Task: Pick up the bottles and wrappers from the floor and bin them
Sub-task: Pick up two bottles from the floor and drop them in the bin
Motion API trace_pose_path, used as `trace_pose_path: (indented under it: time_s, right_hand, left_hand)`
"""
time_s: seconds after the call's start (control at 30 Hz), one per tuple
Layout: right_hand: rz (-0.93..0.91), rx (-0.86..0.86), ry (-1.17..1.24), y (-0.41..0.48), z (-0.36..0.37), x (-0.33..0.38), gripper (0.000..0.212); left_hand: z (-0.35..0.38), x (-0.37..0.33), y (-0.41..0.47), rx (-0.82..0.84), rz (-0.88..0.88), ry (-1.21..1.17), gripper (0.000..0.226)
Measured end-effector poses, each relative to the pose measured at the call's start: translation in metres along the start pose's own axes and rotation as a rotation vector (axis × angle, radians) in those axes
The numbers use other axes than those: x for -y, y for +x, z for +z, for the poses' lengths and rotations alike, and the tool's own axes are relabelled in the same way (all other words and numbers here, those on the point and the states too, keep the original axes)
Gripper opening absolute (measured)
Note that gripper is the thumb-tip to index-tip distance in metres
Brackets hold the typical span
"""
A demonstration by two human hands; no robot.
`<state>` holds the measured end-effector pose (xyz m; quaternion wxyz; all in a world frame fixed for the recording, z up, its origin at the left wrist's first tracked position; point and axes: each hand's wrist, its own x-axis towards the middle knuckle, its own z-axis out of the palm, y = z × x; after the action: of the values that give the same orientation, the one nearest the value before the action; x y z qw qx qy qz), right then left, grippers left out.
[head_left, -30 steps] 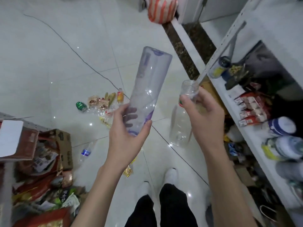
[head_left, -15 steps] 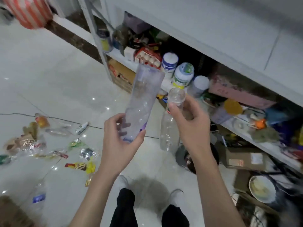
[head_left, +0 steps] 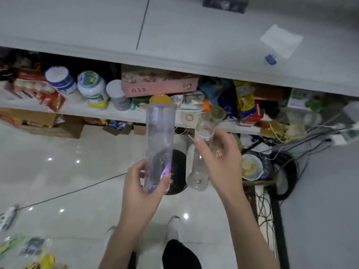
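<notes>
Fingers of left hand (head_left: 141, 189) curled round tall bottle (head_left: 160, 136) low down; right hand (head_left: 219, 162) pinched small bottle (head_left: 198, 171) at neck. Both judged empty, light, crushable; necks stiffest hold.

View: swung right; the cluttered white shelf (head_left: 81, 110) now spans the frame.
Wrappers: the scattered coloured wrappers (head_left: 33, 249) now lie at the bottom-left corner.
Tall clear plastic bottle (head_left: 160, 144): in the left hand (head_left: 141, 189), now nearer upright.
Small clear plastic bottle (head_left: 199, 167): in the right hand (head_left: 219, 162), now before a dark round container (head_left: 177, 171).
</notes>
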<state>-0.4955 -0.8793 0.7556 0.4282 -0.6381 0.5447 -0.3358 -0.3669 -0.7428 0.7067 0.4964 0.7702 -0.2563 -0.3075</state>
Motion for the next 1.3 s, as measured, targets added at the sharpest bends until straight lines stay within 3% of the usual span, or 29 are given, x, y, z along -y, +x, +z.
trace_pose_path:
  time_s: [0.3, 0.53, 0.7, 0.8, 1.0, 1.1, 1.3]
  right_hand:
    - [0.133, -0.083, 0.018, 0.025, 0.022, -0.084, 0.037]
    - [0.238, -0.121, -0.022, 0.035, 0.080, -0.180, 0.038]
    - [0.356, -0.123, -0.057, 0.031, 0.122, -0.250, 0.041]
    - [0.443, -0.117, -0.067, 0.027, 0.143, -0.284, 0.041]
    - [0.494, -0.176, -0.104, 0.022, 0.163, -0.330, 0.045]
    - [0.496, -0.178, -0.114, 0.022, 0.166, -0.339, 0.052]
    - [0.482, -0.179, -0.108, 0.023, 0.157, -0.327, 0.051]
  left_hand:
    - [0.049, 0.057, 0.055, 0.152, -0.067, 0.070, 0.052]
    - [0.080, 0.153, 0.110, 0.197, -0.107, 0.209, 0.044]
    - [0.095, 0.235, 0.139, 0.269, -0.227, 0.325, 0.021]
    - [0.106, 0.274, 0.149, 0.304, -0.278, 0.390, 0.036]
    - [0.125, 0.303, 0.156, 0.308, -0.368, 0.343, 0.024]
    - [0.126, 0.310, 0.155, 0.286, -0.332, 0.437, 0.056]
    - [0.113, 0.289, 0.154, 0.234, -0.260, 0.395, 0.045]
